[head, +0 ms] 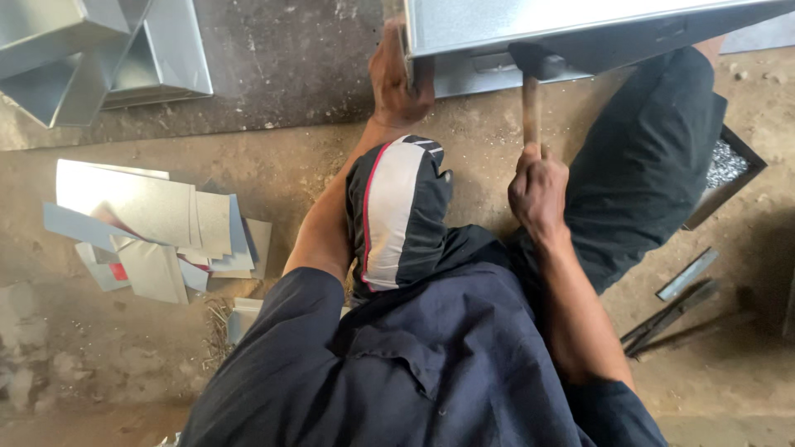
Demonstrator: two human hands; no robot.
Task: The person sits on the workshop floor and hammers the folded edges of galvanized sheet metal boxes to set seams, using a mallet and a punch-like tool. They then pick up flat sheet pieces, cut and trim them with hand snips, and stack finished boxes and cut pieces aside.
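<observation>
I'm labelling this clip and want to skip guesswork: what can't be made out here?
Head view only:
- Sheet-metal duct: cut off by the top edge.
- Left hand fingertips: curled behind the duct's edge.
- Hammer striking face: in shadow under the duct.
- Tray contents: too small, partly behind the knee.

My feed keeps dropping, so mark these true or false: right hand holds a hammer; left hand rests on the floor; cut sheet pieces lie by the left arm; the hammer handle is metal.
1. The right hand holds a hammer: true.
2. The left hand rests on the floor: false, it grips the edge of the sheet-metal box.
3. Cut sheet pieces lie by the left arm: true.
4. The hammer handle is metal: false, it looks wooden.
</observation>
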